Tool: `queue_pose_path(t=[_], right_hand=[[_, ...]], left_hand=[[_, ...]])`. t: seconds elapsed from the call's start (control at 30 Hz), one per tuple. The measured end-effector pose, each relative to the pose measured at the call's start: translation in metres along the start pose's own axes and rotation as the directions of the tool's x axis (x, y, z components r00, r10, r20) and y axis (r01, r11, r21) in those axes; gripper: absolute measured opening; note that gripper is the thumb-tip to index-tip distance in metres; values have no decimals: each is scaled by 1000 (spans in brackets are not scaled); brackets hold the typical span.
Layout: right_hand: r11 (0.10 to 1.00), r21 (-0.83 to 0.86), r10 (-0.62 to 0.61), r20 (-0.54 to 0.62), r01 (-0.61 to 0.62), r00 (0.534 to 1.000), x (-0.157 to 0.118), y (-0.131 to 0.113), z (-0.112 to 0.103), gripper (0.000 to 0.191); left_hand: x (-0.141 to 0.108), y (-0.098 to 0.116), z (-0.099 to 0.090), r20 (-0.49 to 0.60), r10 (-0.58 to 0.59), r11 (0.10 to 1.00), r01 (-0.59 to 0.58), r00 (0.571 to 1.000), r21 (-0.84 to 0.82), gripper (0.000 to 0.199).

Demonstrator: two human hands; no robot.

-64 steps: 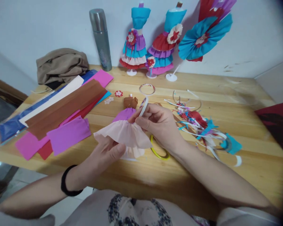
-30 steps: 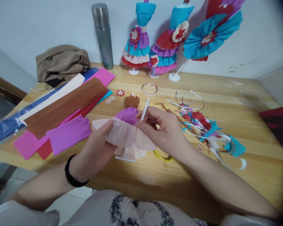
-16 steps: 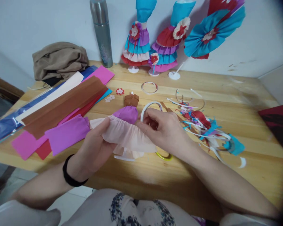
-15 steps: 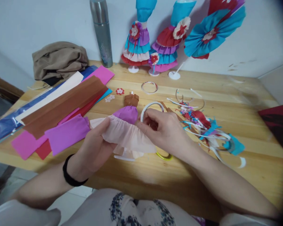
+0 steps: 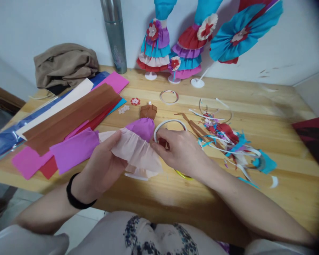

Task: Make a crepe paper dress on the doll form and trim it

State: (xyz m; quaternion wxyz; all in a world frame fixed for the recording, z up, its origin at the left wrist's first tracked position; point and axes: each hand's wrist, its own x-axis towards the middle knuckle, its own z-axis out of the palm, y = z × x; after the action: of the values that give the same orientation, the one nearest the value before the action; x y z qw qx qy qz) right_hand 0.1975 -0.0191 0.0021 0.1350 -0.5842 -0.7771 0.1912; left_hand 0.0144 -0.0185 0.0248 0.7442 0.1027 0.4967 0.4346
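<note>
My left hand [image 5: 101, 166] pinches a pale pink gathered paper ruffle [image 5: 135, 148] between thumb and fingers. The ruffle joins a purple paper piece [image 5: 142, 128], with a small brown paper bodice [image 5: 148, 111] just above it. To the right, my right hand [image 5: 182, 150] is closed around a thin white ring [image 5: 170, 121] that looks like a roll of tape. Its fingertips are close to the ruffle's right edge; whether they touch it I cannot tell. Part of a yellow ring [image 5: 184, 175] shows below that hand.
Folded coloured paper [image 5: 74, 113] lies at left, near a brown cloth [image 5: 66, 65] and a steel flask [image 5: 115, 42]. Ruffled paper dresses on stands [image 5: 154, 53] line the wall. Paper scraps [image 5: 225, 138] are heaped at right. Small flower cutouts [image 5: 135, 101] and a bangle [image 5: 169, 97] lie centrally.
My right hand has shifted a little left with the white ring. The ruffle's right end has swung down and left, away from that hand.
</note>
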Motion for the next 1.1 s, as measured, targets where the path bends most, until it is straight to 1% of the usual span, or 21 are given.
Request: queue_pose_path(t=[0.07,0.13,0.2,0.27,0.37,0.5,0.67,0.87,1.1], right_hand=[[1000,-13,3,10,-3,1000,0,-1,0,18],[1000,-29,7,21,-6,1000,0,-1,0,18],[999,-47,5,30,-4,1000,-1,-1,1,17],[998,-58,0,35,2,999,-1,0,2,15],[998,-57,-12,47,14,999,0,0,2,15],[997,-73,11,101,-3,995,1,-3,-2,13],[997,-76,4,103,4,995,0,-5,-5,13],[997,-79,-15,90,23,996,0,-4,-2,17],[999,-33,-22,90,25,996,-1,-4,-4,16]], left_hand=[[0,1,-4,48,11,1000,-11,999,6,28],[0,1,-8,140,29,999,-33,990,27,19],[-1,0,-12,232,43,996,-59,972,64,9],[-3,-3,-14,276,59,988,-97,959,124,9],[-5,-10,-15,280,78,968,-140,957,209,14],[-3,-14,-15,248,55,958,-121,967,258,13],[0,-7,-14,178,68,971,-106,982,213,14],[2,1,-15,192,84,963,-129,978,237,12],[3,6,-15,177,42,962,-87,983,258,10]])
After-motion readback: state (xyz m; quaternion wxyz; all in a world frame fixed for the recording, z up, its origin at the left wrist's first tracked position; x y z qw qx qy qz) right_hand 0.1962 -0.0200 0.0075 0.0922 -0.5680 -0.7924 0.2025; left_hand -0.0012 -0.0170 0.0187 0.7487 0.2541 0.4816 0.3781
